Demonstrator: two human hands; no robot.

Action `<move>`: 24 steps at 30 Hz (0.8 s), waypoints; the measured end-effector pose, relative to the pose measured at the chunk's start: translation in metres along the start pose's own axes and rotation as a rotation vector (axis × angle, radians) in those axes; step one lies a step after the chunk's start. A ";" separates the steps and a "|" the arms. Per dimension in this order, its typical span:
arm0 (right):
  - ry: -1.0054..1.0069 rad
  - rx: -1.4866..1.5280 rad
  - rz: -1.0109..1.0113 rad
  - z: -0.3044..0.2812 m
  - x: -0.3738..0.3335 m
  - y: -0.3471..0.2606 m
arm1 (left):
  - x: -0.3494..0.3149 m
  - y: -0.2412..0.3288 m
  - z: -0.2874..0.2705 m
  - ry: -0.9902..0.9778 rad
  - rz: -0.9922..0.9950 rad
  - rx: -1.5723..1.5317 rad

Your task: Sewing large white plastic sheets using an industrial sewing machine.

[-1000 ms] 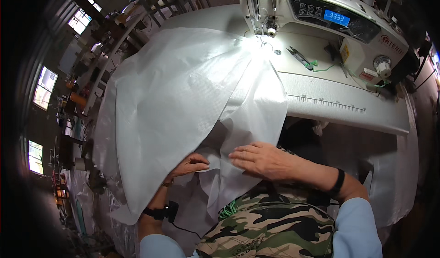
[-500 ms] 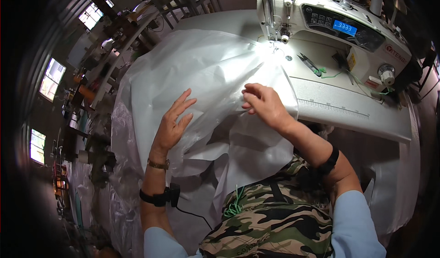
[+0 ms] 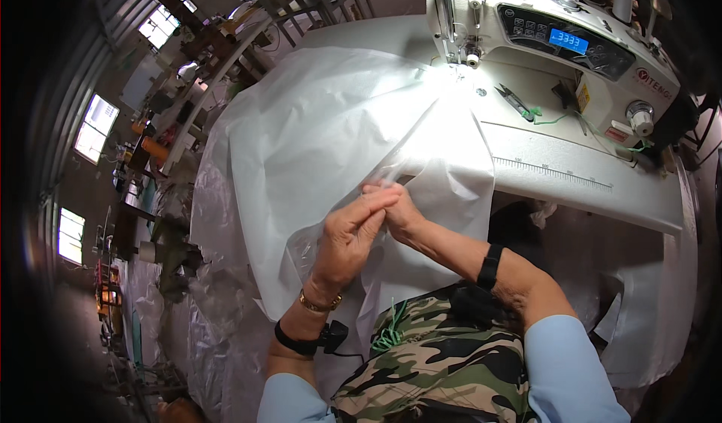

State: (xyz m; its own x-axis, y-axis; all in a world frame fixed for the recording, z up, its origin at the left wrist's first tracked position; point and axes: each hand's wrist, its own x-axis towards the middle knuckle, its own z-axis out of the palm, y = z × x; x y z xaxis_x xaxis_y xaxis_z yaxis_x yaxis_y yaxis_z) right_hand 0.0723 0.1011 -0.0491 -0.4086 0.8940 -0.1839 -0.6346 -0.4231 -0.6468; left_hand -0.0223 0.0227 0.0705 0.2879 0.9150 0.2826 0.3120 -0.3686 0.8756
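Observation:
A large white plastic-like sheet point(image 3: 316, 115) spreads over the sewing machine's bed and drapes toward my lap. Its far right end runs under the lit needle area of the sewing machine point(image 3: 556, 36). My left hand point(image 3: 350, 235) and my right hand point(image 3: 400, 211) meet over the near part of the sheet, fingertips touching. Both have their fingers closed around a gathered, see-through fold that runs up toward the needle. The left fingers partly cover those of the right, so the exact pinch is hidden.
Thread snips point(image 3: 515, 103) with green thread lie on the machine bed, right of the needle. A ruler scale point(image 3: 553, 173) runs along the table's front edge. Green thread ends point(image 3: 387, 336) hang on my camouflage apron point(image 3: 444, 355). Cluttered benches stand at the left.
My hands were apart above the sheet. The left has moved right and the right has come nearer to me, and they now meet on a fold. The sheet's near part has shifted.

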 end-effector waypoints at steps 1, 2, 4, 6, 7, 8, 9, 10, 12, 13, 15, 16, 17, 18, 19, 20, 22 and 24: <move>-0.013 0.006 -0.045 -0.007 -0.008 0.001 | -0.004 0.000 0.002 -0.019 0.019 0.051; -0.150 -0.096 0.026 -0.018 -0.021 -0.001 | -0.007 -0.001 0.003 -0.017 0.065 0.018; -0.351 -0.251 0.140 -0.036 -0.054 -0.003 | -0.014 -0.005 0.004 -0.006 0.044 0.042; -0.522 -0.321 0.259 -0.049 -0.085 -0.008 | -0.019 -0.012 0.009 0.006 0.015 0.065; -0.640 -0.334 0.324 -0.053 -0.096 -0.012 | -0.020 -0.018 0.013 0.018 -0.002 0.118; -0.697 -0.299 0.394 -0.055 -0.106 -0.016 | -0.024 -0.024 0.017 0.027 -0.027 0.174; -0.680 -0.315 0.438 -0.057 -0.114 -0.020 | -0.029 -0.030 0.017 0.046 -0.035 0.172; -0.674 -0.366 0.511 -0.059 -0.120 -0.023 | -0.038 -0.036 0.013 -0.089 -0.198 0.229; -0.636 -0.440 0.559 -0.060 -0.128 -0.026 | -0.065 -0.051 0.006 -0.254 -0.284 0.373; -0.611 -0.470 0.516 -0.061 -0.129 -0.026 | -0.083 -0.059 -0.002 -0.250 -0.298 0.383; -0.601 -0.536 0.526 -0.065 -0.131 -0.023 | -0.127 -0.075 -0.024 -0.449 -0.433 0.623; -0.627 -0.526 0.513 -0.067 -0.130 -0.020 | -0.148 -0.085 -0.038 -0.515 -0.502 0.679; -0.655 -0.487 0.465 -0.070 -0.129 -0.018 | -0.170 -0.093 -0.056 -0.578 -0.531 0.740; -0.635 -0.497 0.471 -0.071 -0.127 -0.014 | -0.192 -0.098 -0.074 -0.539 -0.727 0.775; -0.630 -0.496 0.436 -0.073 -0.125 -0.012 | -0.213 -0.102 -0.094 -0.517 -0.882 0.842; -0.565 -0.431 0.456 -0.074 -0.124 -0.008 | -0.233 -0.102 -0.118 -0.436 -0.915 0.859; -0.544 -0.402 0.450 -0.076 -0.121 -0.005 | -0.270 -0.097 -0.156 -0.214 -0.731 1.048; -0.536 -0.373 0.427 -0.076 -0.119 -0.003 | -0.303 -0.079 -0.201 0.086 -0.689 1.106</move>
State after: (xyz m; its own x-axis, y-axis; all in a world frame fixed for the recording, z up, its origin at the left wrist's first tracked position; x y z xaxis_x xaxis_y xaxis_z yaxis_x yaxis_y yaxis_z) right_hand 0.1726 0.0071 -0.0814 -0.8892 0.4315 -0.1519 -0.1269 -0.5518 -0.8243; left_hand -0.3161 -0.1925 -0.0056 -0.2741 0.9612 -0.0318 0.9581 0.2758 0.0777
